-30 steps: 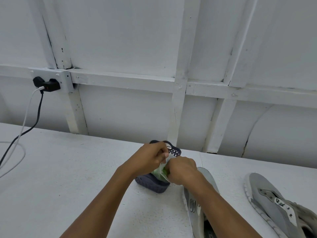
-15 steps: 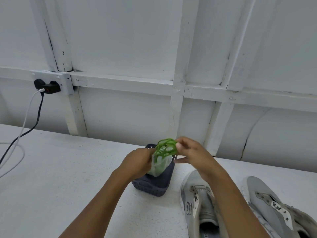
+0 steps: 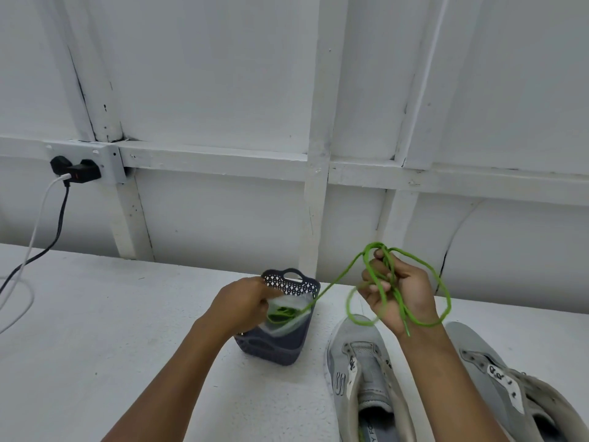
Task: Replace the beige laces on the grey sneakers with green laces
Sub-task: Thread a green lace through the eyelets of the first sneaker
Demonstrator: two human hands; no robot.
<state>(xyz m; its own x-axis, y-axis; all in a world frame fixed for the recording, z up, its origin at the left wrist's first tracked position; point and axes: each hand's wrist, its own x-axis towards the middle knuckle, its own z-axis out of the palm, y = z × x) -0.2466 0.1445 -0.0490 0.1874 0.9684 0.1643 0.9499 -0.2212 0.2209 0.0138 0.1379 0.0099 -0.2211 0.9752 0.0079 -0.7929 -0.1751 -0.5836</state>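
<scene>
Now, from the head view, the right hand (image 3: 398,291) is raised over the two shoes, fingers curled round several loops of the green lace (image 3: 334,282). One strand runs taut down and left into the plastic bag (image 3: 288,301), where more green shows. The left hand (image 3: 242,304) grips that bag's mouth inside the dark basket (image 3: 280,349). The basket stands close to the table's (image 3: 95,314) far edge, just before the wall. A broad stretch of tabletop lies between the basket and the cables (image 3: 60,215) at far left. To the right, one grey sneaker (image 3: 357,352) sits just beside the basket, and the other grey sneaker (image 3: 478,349) is near it. Half a second ago the right hand pinched a tight green bundle at the bag's mouth; it has since lifted rightward and the bundle has opened into loops.
</scene>
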